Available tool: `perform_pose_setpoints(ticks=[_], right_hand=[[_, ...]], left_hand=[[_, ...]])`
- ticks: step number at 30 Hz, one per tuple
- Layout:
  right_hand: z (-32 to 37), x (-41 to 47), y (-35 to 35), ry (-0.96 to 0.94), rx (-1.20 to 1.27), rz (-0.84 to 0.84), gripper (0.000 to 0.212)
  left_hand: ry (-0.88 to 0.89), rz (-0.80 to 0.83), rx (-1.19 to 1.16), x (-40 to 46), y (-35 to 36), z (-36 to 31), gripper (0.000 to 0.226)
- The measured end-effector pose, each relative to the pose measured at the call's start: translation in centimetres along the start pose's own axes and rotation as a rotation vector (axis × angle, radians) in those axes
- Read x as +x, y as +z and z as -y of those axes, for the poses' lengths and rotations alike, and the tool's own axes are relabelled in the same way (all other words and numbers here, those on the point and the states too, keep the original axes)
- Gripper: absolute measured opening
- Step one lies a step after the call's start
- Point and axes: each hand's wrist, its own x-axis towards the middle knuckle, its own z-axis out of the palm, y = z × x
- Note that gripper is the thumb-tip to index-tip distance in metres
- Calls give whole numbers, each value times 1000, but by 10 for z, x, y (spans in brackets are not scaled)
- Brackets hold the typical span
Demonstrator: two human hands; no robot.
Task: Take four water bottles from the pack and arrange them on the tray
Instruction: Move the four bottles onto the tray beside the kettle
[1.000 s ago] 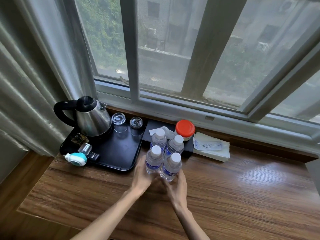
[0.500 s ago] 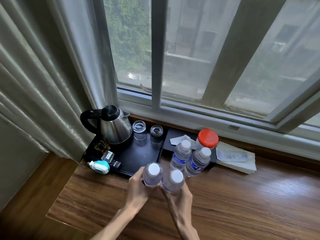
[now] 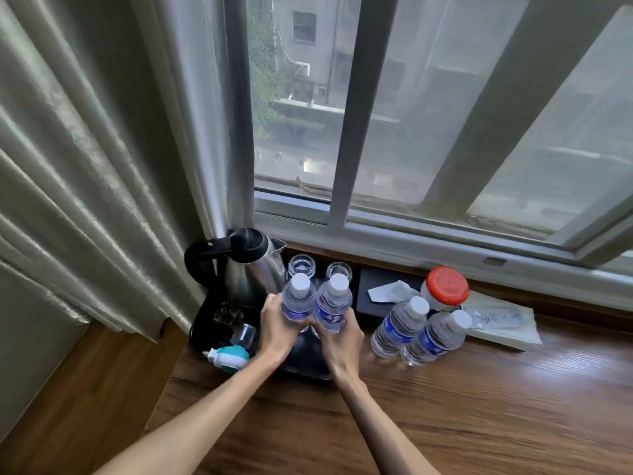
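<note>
Left hand (image 3: 279, 329) wraps around one water bottle (image 3: 298, 298); right hand (image 3: 339, 341) wraps around a second bottle (image 3: 333, 303). The two bottles stand upright, side by side and touching, over the black tray (image 3: 205, 317); whether their bases rest on it cannot be told, as the hands hide them. At 12 o'clock from the held bottles, two glasses (image 3: 301, 264) sit on the tray; at 10 o'clock stands a kettle (image 3: 251, 269). At 8 o'clock a teal-and-white device (image 3: 227, 358) lies at the tray's near edge. At 3 o'clock two more bottles (image 3: 399, 325) stand on the wooden table (image 3: 479, 406), off the tray, touching each other. Beyond them, at 2 o'clock, is a red-lidded jar (image 3: 445, 287).
</note>
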Motion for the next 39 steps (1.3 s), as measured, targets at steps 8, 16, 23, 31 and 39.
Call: perform_pose_setpoints(ticks=[8,16,23,31,39], right_hand=[[-9,15,17,21,-30,-52,44],[-8,28,25,50,-43,-93,42],[-4,30,21,53,-45,-45,52],[-9,-6,-11,128,-2,162,56],[-39,-47,-111,196,-38,-162,16]], left_hand=[[-9,33,18,22,16,-1,39],[-109,-20,-42,20,30,-8,38],[-175,26,-49,16,31,-9,45],[-237,15,-126,-35,16,-11,63],[-14,286,-10,-81,67,-29,48]])
